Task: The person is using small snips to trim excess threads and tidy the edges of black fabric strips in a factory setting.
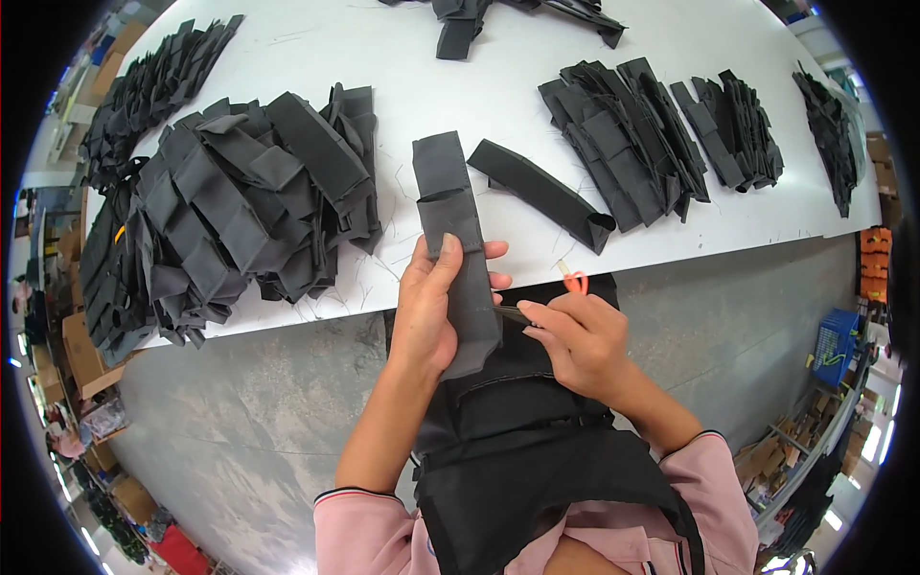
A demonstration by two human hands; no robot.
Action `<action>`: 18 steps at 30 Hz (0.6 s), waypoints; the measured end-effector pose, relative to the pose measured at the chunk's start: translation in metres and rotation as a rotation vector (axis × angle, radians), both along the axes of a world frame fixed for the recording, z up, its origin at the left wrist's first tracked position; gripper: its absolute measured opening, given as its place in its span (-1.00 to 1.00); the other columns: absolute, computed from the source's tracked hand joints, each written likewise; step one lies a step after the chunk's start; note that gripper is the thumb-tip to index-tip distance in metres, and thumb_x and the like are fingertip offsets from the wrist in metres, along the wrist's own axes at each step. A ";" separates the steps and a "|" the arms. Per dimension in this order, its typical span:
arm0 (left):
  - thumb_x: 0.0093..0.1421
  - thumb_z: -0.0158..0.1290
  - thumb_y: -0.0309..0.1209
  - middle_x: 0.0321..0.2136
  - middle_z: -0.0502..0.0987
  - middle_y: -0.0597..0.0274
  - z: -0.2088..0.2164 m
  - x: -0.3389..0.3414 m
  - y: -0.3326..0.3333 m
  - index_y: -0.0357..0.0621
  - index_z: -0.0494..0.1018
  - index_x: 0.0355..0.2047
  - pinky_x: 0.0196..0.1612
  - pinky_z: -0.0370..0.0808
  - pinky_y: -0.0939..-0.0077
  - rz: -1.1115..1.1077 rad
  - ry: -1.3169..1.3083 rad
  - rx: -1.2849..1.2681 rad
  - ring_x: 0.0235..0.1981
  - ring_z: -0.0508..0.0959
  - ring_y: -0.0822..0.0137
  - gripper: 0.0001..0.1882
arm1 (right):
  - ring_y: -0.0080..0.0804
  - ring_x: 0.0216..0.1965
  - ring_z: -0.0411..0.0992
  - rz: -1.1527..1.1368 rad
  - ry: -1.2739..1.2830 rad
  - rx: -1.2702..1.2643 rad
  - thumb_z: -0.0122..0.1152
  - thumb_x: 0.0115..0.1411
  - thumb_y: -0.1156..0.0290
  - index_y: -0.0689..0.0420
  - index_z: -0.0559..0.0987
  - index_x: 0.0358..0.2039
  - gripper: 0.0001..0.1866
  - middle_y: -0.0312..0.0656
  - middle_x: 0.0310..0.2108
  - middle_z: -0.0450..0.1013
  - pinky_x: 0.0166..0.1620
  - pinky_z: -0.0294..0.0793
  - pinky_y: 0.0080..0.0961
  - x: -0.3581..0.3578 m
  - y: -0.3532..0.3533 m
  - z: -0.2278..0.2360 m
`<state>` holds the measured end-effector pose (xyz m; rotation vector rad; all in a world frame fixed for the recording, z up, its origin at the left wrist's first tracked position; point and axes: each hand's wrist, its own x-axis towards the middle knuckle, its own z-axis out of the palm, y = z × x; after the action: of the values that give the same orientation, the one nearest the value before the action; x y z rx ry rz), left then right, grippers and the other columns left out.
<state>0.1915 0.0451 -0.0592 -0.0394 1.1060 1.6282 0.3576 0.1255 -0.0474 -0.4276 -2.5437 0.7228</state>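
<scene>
My left hand (430, 302) is closed around a long black fabric strip (443, 187), folded in layers with a raised flap near its far end. The thumb lies on top and fingertips show past the right edge. The strip stands out over the table's near edge, its lower end above my lap. Close to its right edge, my right hand (580, 345) pinches a thin, pointed, metal-looking tool (512, 313); most of the tool is hidden by the fingers. Just beyond that hand is a small orange-handled tool (575, 282), partly hidden. Another black folded strip (541, 192) lies on the table.
Large heaps of black fabric pieces (249, 192) cover the left of the white table (422, 91). More stacks (628, 144) lie at the right, others at the far edge. Loose threads are scattered about. A black apron (537, 470) covers my lap. A blue basket (836, 345) stands right.
</scene>
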 end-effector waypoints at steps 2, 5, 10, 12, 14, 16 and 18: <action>0.29 -0.07 -0.17 -0.25 0.53 0.01 0.002 0.000 0.001 -0.16 0.24 -0.06 -0.41 0.52 0.50 -0.008 0.012 0.000 -0.42 0.57 0.33 -0.64 | -0.35 -0.57 0.33 -0.056 0.089 -0.096 0.34 -0.21 0.63 0.15 0.58 -0.25 -0.60 -0.22 -0.53 0.37 -0.52 0.31 -0.51 0.004 -0.001 -0.002; 0.29 -0.08 -0.17 -0.24 0.53 0.01 0.002 0.000 0.002 -0.16 0.23 -0.05 -0.41 0.53 0.50 -0.019 0.018 0.006 -0.42 0.57 0.32 -0.64 | -0.43 -0.61 0.31 -0.053 0.045 -0.102 0.35 -0.19 0.55 0.10 0.58 -0.27 -0.64 -0.32 -0.55 0.32 -0.55 0.24 -0.53 -0.002 0.000 -0.002; 0.30 -0.09 -0.18 -0.23 0.52 0.01 0.002 -0.001 0.002 -0.17 0.22 -0.04 -0.39 0.53 0.49 -0.031 0.032 0.003 -0.41 0.57 0.31 -0.63 | -0.41 -0.60 0.33 -0.066 0.061 -0.140 0.35 -0.18 0.54 0.11 0.57 -0.25 -0.63 -0.29 -0.52 0.32 -0.54 0.27 -0.51 -0.003 0.000 0.000; 0.30 -0.10 -0.19 -0.23 0.52 0.00 0.001 0.000 0.001 -0.16 0.22 -0.04 -0.39 0.53 0.49 -0.012 -0.006 0.017 -0.39 0.57 0.30 -0.64 | -0.40 -0.59 0.34 -0.072 0.062 -0.157 0.35 -0.18 0.53 0.11 0.56 -0.24 -0.62 -0.28 -0.49 0.32 -0.54 0.28 -0.50 -0.006 -0.001 0.006; 0.30 -0.10 -0.19 -0.23 0.52 0.00 0.001 0.001 0.001 -0.16 0.22 -0.04 -0.38 0.54 0.48 -0.012 -0.010 0.023 -0.38 0.57 0.30 -0.65 | -0.41 -0.59 0.34 -0.057 -0.054 -0.165 0.35 -0.17 0.49 0.11 0.54 -0.26 -0.63 -0.27 -0.41 0.30 -0.54 0.29 -0.53 -0.012 -0.005 0.010; 0.30 -0.10 -0.19 -0.22 0.51 0.00 0.001 0.002 0.001 -0.15 0.22 -0.05 -0.38 0.54 0.47 -0.010 -0.012 0.027 -0.38 0.57 0.30 -0.65 | -0.38 -0.57 0.35 -0.028 -0.116 -0.140 0.35 -0.17 0.50 0.12 0.54 -0.28 -0.65 -0.25 -0.44 0.28 -0.53 0.30 -0.51 -0.016 -0.006 0.014; 0.29 -0.09 -0.18 -0.23 0.51 0.00 0.001 0.003 0.001 -0.16 0.22 -0.06 -0.36 0.56 0.44 -0.009 -0.056 0.037 -0.37 0.57 0.29 -0.64 | -0.35 -0.55 0.35 0.001 -0.178 -0.114 0.35 -0.17 0.51 0.14 0.55 -0.30 -0.66 -0.23 -0.46 0.27 -0.51 0.32 -0.50 -0.019 -0.007 0.014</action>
<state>0.1949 0.0456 -0.0582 -0.0556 1.0319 1.6298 0.3381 0.1187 -0.0332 -0.5517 -2.6760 0.8678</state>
